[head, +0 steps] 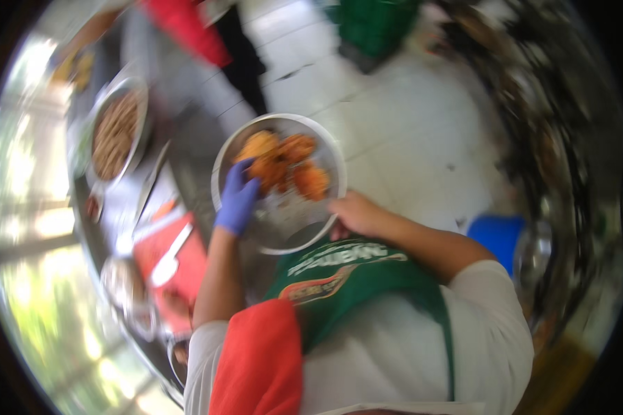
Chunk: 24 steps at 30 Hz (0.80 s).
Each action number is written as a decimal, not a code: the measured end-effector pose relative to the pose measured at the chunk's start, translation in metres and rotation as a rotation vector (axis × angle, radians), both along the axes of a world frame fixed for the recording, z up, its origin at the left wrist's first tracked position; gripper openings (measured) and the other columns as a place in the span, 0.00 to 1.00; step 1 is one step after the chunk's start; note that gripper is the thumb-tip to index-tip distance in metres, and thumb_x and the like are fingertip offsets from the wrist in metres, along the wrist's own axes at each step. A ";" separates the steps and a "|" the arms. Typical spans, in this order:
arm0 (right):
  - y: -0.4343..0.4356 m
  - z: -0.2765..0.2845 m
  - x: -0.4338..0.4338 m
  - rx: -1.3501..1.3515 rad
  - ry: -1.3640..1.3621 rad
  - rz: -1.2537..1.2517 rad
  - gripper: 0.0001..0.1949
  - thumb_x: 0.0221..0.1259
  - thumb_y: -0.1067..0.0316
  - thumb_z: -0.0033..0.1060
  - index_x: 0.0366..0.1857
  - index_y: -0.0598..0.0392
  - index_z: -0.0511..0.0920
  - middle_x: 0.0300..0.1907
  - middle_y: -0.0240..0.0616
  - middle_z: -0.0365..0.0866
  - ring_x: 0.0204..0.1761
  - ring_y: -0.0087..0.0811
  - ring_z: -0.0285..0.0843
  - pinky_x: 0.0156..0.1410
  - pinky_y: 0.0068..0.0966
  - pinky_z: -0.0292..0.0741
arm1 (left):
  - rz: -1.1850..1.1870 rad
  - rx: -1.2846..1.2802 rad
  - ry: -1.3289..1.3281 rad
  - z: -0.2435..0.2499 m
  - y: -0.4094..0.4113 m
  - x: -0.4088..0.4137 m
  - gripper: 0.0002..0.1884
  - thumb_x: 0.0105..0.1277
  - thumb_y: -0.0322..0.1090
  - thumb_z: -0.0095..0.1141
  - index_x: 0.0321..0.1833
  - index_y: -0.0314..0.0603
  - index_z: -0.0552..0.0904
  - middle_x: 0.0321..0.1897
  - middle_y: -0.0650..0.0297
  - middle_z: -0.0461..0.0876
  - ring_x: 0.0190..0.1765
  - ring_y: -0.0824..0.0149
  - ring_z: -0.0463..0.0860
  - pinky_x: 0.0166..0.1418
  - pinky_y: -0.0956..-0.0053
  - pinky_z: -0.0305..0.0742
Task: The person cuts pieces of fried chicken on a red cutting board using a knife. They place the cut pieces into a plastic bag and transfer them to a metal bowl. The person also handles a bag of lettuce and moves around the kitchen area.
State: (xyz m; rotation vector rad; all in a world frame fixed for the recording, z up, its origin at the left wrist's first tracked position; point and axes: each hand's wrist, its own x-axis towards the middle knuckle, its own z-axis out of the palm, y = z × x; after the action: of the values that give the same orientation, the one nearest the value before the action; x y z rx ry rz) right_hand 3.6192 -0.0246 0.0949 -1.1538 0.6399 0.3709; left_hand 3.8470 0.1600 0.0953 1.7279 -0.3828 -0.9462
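A round metal bowl [290, 233] is held in front of my green apron. Several orange, coated pieces of food [311, 180] lie in its far half, with whitish wet bits below them. My left hand [237, 197], in a purple glove, reaches over the bowl's left rim, its fingers at the leftmost orange pieces; whether they grip one is not plain. My bare right hand [355, 213] grips the bowl's right rim, thumb on the rim and fingers beneath.
Along the left runs a metal counter with a bowl of brownish strips [115, 137], a knife [153, 179], a red cutting board [148, 248] and a white spoon-like utensil [171, 259]. Another person in a red garment [189, 31] stands beyond. A green crate [376, 31] is on the tiled floor.
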 end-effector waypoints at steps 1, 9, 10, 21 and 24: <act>-0.002 -0.004 -0.013 -0.003 -0.026 -0.040 0.20 0.80 0.60 0.47 0.45 0.68 0.85 0.33 0.45 0.92 0.27 0.33 0.91 0.29 0.29 0.82 | -0.095 0.035 -0.140 -0.006 -0.010 0.000 0.27 0.78 0.28 0.56 0.79 0.38 0.72 0.69 0.53 0.80 0.64 0.62 0.84 0.66 0.67 0.81; -0.021 -0.003 -0.128 0.082 -0.020 -0.564 0.19 0.74 0.62 0.48 0.43 0.70 0.85 0.34 0.50 0.90 0.29 0.35 0.91 0.29 0.31 0.83 | -0.611 0.067 -0.638 0.045 -0.131 -0.074 0.27 0.78 0.34 0.62 0.79 0.43 0.79 0.61 0.54 0.88 0.52 0.64 0.88 0.57 0.70 0.82; -0.025 -0.007 -0.151 0.098 -0.042 -0.650 0.19 0.74 0.62 0.48 0.43 0.70 0.84 0.34 0.50 0.90 0.29 0.35 0.91 0.29 0.31 0.83 | -0.660 -0.010 -0.704 0.042 -0.150 -0.082 0.27 0.78 0.32 0.61 0.79 0.43 0.78 0.61 0.55 0.87 0.50 0.66 0.87 0.55 0.71 0.81; -0.069 -0.028 -0.446 0.019 0.013 -1.389 0.19 0.78 0.59 0.46 0.52 0.65 0.82 0.33 0.46 0.89 0.27 0.33 0.89 0.26 0.27 0.80 | -0.851 -0.054 -0.794 -0.087 -0.314 -0.189 0.24 0.81 0.32 0.57 0.78 0.41 0.77 0.71 0.54 0.81 0.58 0.64 0.82 0.65 0.67 0.78; -0.081 -0.037 -0.532 -0.004 0.124 -1.588 0.19 0.80 0.58 0.44 0.53 0.62 0.81 0.33 0.43 0.89 0.26 0.30 0.88 0.25 0.26 0.78 | -1.091 0.564 -0.767 -0.182 -0.287 -0.163 0.22 0.82 0.38 0.56 0.75 0.42 0.79 0.66 0.47 0.84 0.71 0.54 0.83 0.73 0.59 0.77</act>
State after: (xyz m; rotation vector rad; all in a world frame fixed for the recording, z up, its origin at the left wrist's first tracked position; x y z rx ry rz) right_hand 3.0873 -0.1057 0.0578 -0.3498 1.4328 -0.9168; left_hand 3.6837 -0.1273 -0.0866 2.3914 -1.8329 -1.1377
